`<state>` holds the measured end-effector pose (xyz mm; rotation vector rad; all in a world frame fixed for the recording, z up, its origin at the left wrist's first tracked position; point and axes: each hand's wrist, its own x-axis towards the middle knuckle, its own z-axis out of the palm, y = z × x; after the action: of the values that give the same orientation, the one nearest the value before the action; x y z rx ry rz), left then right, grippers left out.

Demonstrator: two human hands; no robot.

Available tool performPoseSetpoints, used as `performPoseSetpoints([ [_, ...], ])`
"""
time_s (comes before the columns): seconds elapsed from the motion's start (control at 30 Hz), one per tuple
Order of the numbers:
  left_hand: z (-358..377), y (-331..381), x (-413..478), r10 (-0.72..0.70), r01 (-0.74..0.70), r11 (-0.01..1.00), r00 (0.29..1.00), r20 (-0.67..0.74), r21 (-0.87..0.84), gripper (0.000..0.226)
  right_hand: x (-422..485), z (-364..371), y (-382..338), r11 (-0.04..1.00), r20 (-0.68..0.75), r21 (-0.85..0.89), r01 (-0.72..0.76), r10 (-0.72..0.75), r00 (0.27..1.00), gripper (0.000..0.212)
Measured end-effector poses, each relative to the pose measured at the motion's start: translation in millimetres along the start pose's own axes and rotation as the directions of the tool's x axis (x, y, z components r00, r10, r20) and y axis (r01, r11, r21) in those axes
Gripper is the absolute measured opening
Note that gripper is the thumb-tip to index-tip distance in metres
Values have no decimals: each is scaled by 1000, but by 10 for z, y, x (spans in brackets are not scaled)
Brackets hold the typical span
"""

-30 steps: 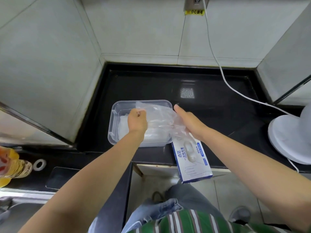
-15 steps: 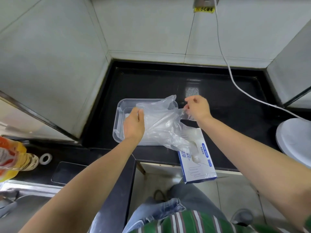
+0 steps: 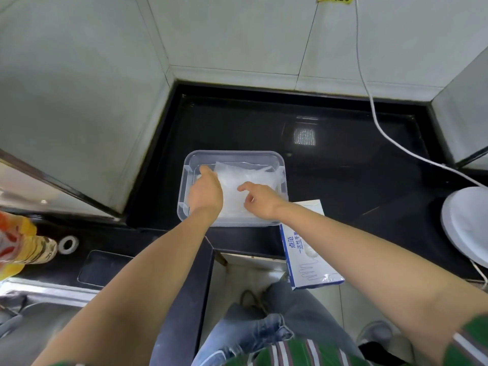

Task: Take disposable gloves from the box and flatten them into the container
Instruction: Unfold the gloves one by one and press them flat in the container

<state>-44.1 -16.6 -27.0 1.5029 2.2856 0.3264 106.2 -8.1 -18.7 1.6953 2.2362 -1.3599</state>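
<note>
A clear plastic container [image 3: 232, 154] stands on the black counter, near its front edge. Thin clear disposable gloves [image 3: 248, 175] lie spread flat inside it. My left hand [image 3: 206, 192] rests on the gloves in the container's left half, fingers extended. My right hand [image 3: 260, 198] reaches in from the right, its fingers spread and touching the plastic near the middle. The white and blue glove box [image 3: 307, 249] lies to the right of the container and hangs over the counter's front edge, partly hidden by my right forearm.
A white cable [image 3: 380, 128] runs down the tiled wall across the black counter [image 3: 343, 167]. A white round object [image 3: 467, 225] sits at the right edge. A yellow bottle [image 3: 23, 244], a tape roll [image 3: 68, 243] and a steel sink [image 3: 39, 307] are at left.
The glove that both hands held stretched above the container now lies down inside it. My right hand has let go of it and moved left and down onto the plastic; the left hand has opened.
</note>
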Motion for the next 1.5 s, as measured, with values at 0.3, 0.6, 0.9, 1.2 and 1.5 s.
performPoseSetpoints([
  [0.3, 87, -119, 65, 182, -157, 948, 981, -66, 276, 46, 188, 131, -43, 995, 153, -56, -79, 87, 984, 68],
  [0.6, 405, -20, 21, 105, -210, 961, 879, 465, 178, 39, 159, 317, 93, 988, 236, -110, -106, 129, 963, 66],
  [0.9, 409, -244, 64, -34, -167, 950, 786, 618, 264, 107, 231, 288, 266, 946, 26, 15, -324, 324, 946, 88],
  [1.2, 374, -194, 8, 134, -286, 898, 902, 411, 334, 77, 205, 308, 216, 989, -105, -33, -144, 140, 985, 32],
  [1.5, 383, -205, -11, -15, -191, 948, 775, 632, 256, 107, 202, 357, 303, 946, 11, 35, -321, 321, 947, 77],
])
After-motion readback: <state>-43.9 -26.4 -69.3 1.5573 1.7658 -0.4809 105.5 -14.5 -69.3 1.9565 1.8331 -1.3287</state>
